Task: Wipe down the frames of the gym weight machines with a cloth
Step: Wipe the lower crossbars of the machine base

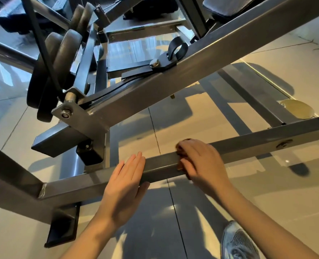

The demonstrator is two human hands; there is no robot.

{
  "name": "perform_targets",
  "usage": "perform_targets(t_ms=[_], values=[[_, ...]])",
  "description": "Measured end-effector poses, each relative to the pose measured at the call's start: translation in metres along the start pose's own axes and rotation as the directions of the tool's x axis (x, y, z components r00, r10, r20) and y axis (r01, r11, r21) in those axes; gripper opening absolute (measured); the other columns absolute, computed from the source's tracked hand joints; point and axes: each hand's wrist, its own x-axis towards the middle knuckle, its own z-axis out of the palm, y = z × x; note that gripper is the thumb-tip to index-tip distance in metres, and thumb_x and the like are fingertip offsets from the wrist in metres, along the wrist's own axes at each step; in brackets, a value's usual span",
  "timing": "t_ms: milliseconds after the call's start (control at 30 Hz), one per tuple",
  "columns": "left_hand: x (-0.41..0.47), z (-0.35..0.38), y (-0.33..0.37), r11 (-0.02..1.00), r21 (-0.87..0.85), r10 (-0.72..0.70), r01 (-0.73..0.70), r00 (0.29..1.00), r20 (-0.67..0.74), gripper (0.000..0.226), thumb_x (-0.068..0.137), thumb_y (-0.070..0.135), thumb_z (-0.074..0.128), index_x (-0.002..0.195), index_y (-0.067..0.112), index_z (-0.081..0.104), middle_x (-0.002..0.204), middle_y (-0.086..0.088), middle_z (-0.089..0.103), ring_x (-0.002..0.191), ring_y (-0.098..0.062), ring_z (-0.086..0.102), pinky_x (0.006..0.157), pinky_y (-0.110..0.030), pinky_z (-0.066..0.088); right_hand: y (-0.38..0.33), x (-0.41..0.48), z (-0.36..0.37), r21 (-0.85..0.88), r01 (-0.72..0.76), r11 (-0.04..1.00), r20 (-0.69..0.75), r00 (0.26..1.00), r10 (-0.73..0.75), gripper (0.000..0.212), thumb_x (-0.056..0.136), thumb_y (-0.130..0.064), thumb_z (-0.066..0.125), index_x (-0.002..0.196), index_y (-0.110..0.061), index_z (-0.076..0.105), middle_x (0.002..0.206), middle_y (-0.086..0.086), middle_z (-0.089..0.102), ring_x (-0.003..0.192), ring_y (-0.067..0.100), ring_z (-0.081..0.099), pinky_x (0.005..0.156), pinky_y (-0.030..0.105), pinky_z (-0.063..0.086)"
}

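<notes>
A grey square steel bar (160,165) of the weight machine's frame runs low across the view from lower left to right. My left hand (125,186) lies flat on it with straight fingers, thumb under the near edge. To its right, my right hand (201,161) presses a brown cloth (180,166) onto the same bar, fingers curled over it. Only small edges of the cloth show under the fingers.
A thicker sloping frame beam (173,85) crosses above, carrying a black strap ring (177,47) and a bolt. Black weight plates (61,58) hang at upper left. Black rubber feet (61,227) stand on the glossy tiled floor. My grey shoe (237,242) is at lower right.
</notes>
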Motion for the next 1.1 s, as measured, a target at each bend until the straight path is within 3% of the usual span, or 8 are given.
perform_targets(t_ms=[133,300,400,600,800,900,1000,1100], values=[[0.002,-0.001,0.003,0.999,-0.033,-0.019,0.018,1.000,-0.021,0.057,0.097,0.037,0.048,0.145,0.008,0.039,0.151,-0.004,0.035,0.139,-0.020,0.033,0.117,-0.036,0.021,-0.002,0.007,0.003,0.026,-0.187,0.982,-0.020,0.982,0.187,0.054,0.090,-0.037,0.034,0.135,-0.015,0.053,0.135,0.004,0.055,0.125,0.023,0.048,0.106,0.042,0.035],[0.024,-0.004,0.034,0.998,0.006,0.056,-0.056,0.998,0.024,0.058,0.092,0.037,0.030,0.130,0.003,0.057,0.139,-0.012,0.054,0.127,-0.028,0.053,0.103,-0.047,0.037,-0.018,0.011,0.011,0.023,0.045,0.999,0.049,0.998,-0.046,0.041,0.087,-0.033,0.039,0.115,-0.016,0.065,0.120,0.002,0.062,0.112,0.023,0.057,0.092,0.041,0.048],[0.028,-0.002,0.044,0.998,0.023,0.057,-0.059,0.995,0.080,0.063,0.101,0.042,0.015,0.130,0.005,0.057,0.138,-0.012,0.055,0.126,-0.028,0.054,0.099,-0.051,0.039,0.026,0.000,-0.007,-0.015,0.060,0.998,0.046,0.997,-0.059,0.038,0.086,-0.032,0.042,0.111,-0.015,0.066,0.116,0.002,0.062,0.109,0.022,0.056,0.090,0.039,0.047],[0.045,0.006,0.060,0.995,0.005,0.100,-0.101,0.993,0.067,0.059,0.097,0.041,0.028,0.138,0.004,0.049,0.145,-0.011,0.047,0.134,-0.027,0.046,0.108,-0.045,0.031,0.070,0.010,-0.023,-0.057,-0.279,0.959,-0.125,0.955,0.270,0.030,0.089,-0.026,0.049,0.105,-0.011,0.070,0.112,0.007,0.065,0.107,0.029,0.059,0.093,0.043,0.046],[0.066,0.006,0.090,0.989,-0.004,0.144,-0.145,0.984,0.105,0.069,0.104,0.045,0.009,0.134,0.001,0.053,0.142,-0.014,0.050,0.131,-0.028,0.049,0.108,-0.045,0.038,0.085,-0.009,-0.036,-0.044,0.075,0.996,0.066,0.995,-0.072,0.040,0.092,-0.034,0.038,0.115,-0.015,0.065,0.123,0.002,0.060,0.117,0.021,0.051,0.099,0.038,0.042],[0.073,0.008,0.104,0.986,-0.034,0.166,-0.164,0.982,0.088,0.061,0.098,0.041,0.026,0.135,0.001,0.052,0.143,-0.014,0.049,0.132,-0.029,0.048,0.108,-0.046,0.036,0.131,-0.007,-0.060,-0.041,-0.127,0.991,-0.037,0.991,0.126,0.043,0.094,-0.037,0.035,0.115,-0.017,0.066,0.119,0.000,0.061,0.114,0.018,0.054,0.099,0.038,0.043],[0.086,0.012,0.117,0.976,-0.017,0.216,-0.216,0.973,0.077,0.060,0.095,0.038,0.030,0.135,-0.001,0.051,0.143,-0.016,0.048,0.131,-0.030,0.048,0.105,-0.047,0.038,0.144,-0.011,-0.058,-0.037,-0.365,0.930,-0.198,0.915,0.352,0.030,0.097,-0.024,0.047,0.117,-0.013,0.066,0.122,0.003,0.061,0.118,0.021,0.052,0.103,0.036,0.038],[0.114,-0.001,0.147,0.963,-0.046,0.270,-0.266,0.950,0.156,0.059,0.101,0.037,0.029,0.147,0.000,0.033,0.156,-0.010,0.022,0.143,-0.026,0.031,0.116,-0.039,0.023,0.127,-0.017,-0.041,-0.030,-0.331,0.943,-0.226,0.921,0.317,0.026,0.096,-0.020,0.051,0.114,-0.011,0.068,0.125,0.005,0.060,0.124,0.025,0.048,0.106,0.039,0.034]])
